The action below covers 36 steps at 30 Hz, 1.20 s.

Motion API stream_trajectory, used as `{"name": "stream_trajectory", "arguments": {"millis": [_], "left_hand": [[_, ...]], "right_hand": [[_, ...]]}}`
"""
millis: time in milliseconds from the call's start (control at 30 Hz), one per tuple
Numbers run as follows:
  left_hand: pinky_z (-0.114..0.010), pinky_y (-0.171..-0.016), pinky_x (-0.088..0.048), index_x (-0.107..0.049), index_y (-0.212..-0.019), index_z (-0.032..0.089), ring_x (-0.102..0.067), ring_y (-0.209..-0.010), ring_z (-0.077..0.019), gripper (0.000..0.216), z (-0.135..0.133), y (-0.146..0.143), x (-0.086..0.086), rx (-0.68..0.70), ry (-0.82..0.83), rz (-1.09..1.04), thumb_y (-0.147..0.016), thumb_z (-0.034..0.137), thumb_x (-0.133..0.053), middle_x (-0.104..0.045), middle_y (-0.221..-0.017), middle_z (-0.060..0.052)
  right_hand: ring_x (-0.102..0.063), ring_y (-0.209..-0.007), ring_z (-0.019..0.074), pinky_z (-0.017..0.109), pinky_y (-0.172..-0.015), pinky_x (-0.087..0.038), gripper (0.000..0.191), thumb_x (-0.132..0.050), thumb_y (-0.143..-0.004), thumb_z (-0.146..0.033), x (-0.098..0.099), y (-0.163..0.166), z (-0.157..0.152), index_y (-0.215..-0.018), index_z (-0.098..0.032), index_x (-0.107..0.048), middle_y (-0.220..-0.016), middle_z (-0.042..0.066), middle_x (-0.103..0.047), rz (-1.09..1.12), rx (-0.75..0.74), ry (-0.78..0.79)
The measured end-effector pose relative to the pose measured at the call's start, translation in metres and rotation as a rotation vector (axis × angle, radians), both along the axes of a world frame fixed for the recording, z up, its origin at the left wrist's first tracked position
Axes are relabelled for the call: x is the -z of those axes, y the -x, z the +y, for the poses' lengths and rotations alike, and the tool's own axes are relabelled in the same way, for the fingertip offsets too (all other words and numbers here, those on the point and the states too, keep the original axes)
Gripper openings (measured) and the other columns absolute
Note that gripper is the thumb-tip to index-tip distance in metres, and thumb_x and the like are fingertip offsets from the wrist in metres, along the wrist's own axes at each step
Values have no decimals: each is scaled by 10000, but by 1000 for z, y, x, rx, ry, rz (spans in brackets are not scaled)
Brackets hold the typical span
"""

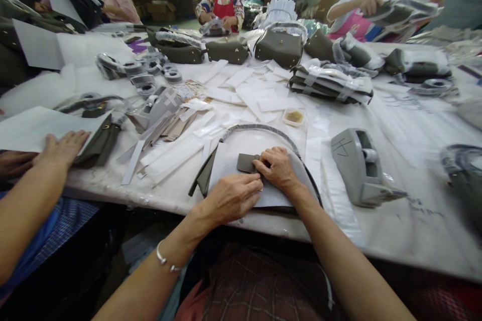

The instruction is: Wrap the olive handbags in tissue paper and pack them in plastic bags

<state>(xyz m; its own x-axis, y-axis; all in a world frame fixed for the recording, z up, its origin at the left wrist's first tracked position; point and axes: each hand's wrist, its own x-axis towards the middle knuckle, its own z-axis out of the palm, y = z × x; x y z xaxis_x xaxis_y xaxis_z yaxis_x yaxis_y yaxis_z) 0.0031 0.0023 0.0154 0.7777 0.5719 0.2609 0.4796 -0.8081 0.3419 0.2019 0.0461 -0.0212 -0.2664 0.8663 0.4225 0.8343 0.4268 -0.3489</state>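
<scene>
Two hands: left (234, 197), grip unclear; right (277, 166) closed on dark flap (245, 163); dispenser (350, 175) lettering (341, 146) perhaps "HA"

Gap right of bag (204, 174), then tape dispenser (352, 170)

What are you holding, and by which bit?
The right grip seems to pinch the small, flat, olive-grey, leather-like tab by its right end; whether the left grip holds anything cannot be told.
</scene>
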Motion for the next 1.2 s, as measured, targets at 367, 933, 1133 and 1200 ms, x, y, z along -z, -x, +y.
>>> {"name": "stream_trajectory", "arguments": {"millis": [367, 933, 1133, 1200], "left_hand": [[-417, -1051, -449, -542, -1311, 202, -573, -1249, -254, 495, -26, -2, 15, -147, -110, 85, -908, 482, -611, -537, -1438, -110], [-423, -1063, -421, -479, -1370, 160, -540, -1285, -275, 587, -33, -5, 23, -171, -149, 197, -878, 414, -674, -510, -1444, -182], [-420, -1033, -441, -470, -1377, 164, -550, -1275, -275, 554, -31, -2, 27, -139, -181, 152, -896, 366, -657, -531, -1428, -169], [-428, -1044, -436, -450, -1397, 162, -545, -1283, -270, 543, -32, 2, 34, -126, -199, 83, -916, 338, -629, -540, -1425, -156]], "right_hand": [[-528, -763, 187, 348, -831, -329, 269, -627, -887, -320, -1, 0, -1, -650, -223, -543, -692, -1, -622, -33, 18, 9], [-543, -784, 195, 362, -827, -345, 229, -688, -853, -323, -4, 2, -1, -685, -226, -567, -721, -3, -646, 28, 20, 47], [-615, -832, 179, 345, -850, -410, 89, -639, -886, -240, -25, 1, -4, -816, -253, -693, -833, -1, -716, 74, -129, 186], [-633, -851, 172, 321, -833, -454, 120, -624, -890, -203, -34, -1, -11, -853, -259, -724, -853, -4, -729, 66, -252, 273]]}}
